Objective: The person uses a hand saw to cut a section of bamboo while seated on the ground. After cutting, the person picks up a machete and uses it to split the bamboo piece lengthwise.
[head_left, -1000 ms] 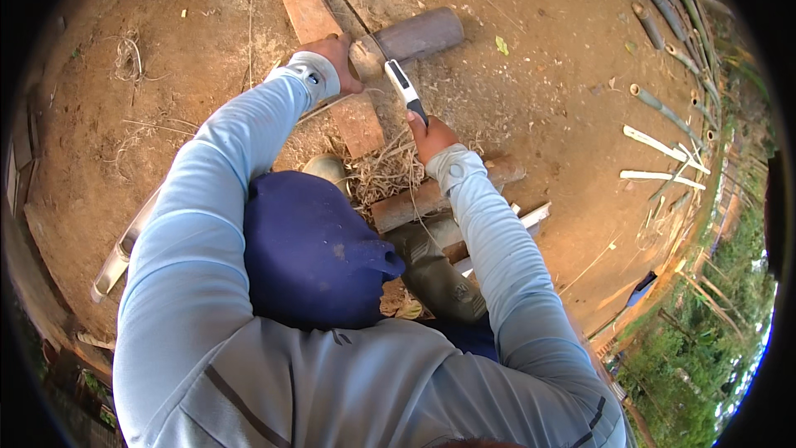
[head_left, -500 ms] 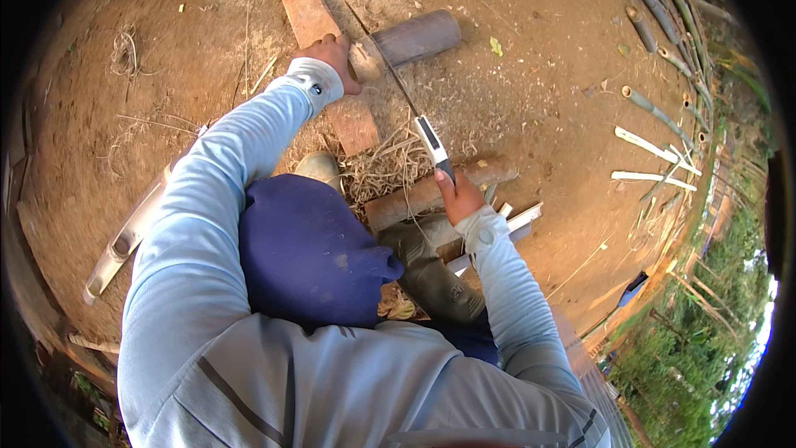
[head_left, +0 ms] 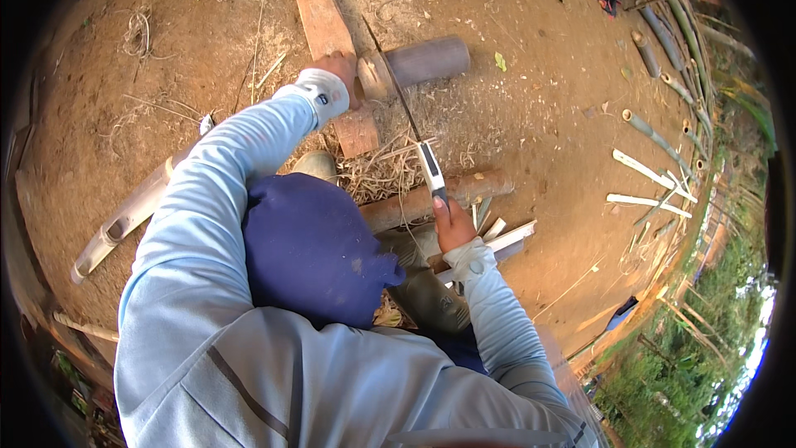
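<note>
My right hand point(head_left: 453, 226) is closed round the dark grip of a hand saw point(head_left: 430, 164), which has a white and black handle. Its long thin blade slants away from me and lies across a thick grey-brown bamboo section point(head_left: 431, 60), near the pale left end. At that end my left hand point(head_left: 336, 72) is closed on the bamboo, its fingers partly hidden. Beneath hand and bamboo end lies a flat reddish-brown plank point(head_left: 319, 12). How deep the blade sits in the bamboo cannot be made out.
Fibre shavings point(head_left: 381, 172) and a round log point(head_left: 473, 188) lie nearer me, beside my boot point(head_left: 427, 290). A split bamboo length point(head_left: 116, 228) lies at left. White strips point(head_left: 643, 172) and bamboo poles point(head_left: 655, 129) lie at right. Dark blue cloth point(head_left: 315, 249) covers my knee.
The saw and my right hand have drawn back slightly toward me. My left hand stays at the bamboo's end. The whole view has shifted a little.
</note>
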The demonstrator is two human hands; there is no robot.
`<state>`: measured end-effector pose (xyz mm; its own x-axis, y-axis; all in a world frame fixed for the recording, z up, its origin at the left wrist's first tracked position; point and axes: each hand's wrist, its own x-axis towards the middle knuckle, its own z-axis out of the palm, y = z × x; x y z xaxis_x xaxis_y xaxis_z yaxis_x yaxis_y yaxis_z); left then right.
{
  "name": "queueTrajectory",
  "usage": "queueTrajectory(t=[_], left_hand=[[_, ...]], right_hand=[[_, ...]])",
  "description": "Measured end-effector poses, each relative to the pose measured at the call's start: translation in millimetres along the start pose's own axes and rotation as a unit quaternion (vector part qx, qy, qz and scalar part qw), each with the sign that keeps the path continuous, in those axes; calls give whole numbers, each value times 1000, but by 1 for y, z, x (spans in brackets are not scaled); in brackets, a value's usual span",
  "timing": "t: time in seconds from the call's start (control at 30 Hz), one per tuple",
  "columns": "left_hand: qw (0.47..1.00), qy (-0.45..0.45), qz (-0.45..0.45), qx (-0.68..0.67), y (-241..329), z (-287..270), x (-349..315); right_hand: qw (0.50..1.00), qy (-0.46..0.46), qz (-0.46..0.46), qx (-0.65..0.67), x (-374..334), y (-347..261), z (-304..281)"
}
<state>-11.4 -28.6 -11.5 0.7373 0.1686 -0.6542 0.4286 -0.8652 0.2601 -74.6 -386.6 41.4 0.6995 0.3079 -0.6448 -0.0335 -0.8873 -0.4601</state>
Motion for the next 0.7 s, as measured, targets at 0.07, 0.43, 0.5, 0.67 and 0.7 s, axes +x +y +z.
queueTrajectory(t=[0.07, 0.43, 0.5, 0.67, 0.7], left_hand=[[1000, 20, -16, 4, 1, -17, 1], [999, 48, -16, 1, -20, -17, 6], [1000, 11, -21, -11, -16, -26, 1], [998, 58, -6, 4, -27, -12, 15], [996, 90, 13, 17, -25, -9, 18]], right_hand=[[1000, 12, -6, 22, 9, -11, 6], [999, 9, -35, -24, 22, -12, -11], [999, 7, -27, -22, 19, -11, -12], [999, -46, -3, -12, 83, -67, -16], [998, 19, -61, -20, 108, -68, -8]])
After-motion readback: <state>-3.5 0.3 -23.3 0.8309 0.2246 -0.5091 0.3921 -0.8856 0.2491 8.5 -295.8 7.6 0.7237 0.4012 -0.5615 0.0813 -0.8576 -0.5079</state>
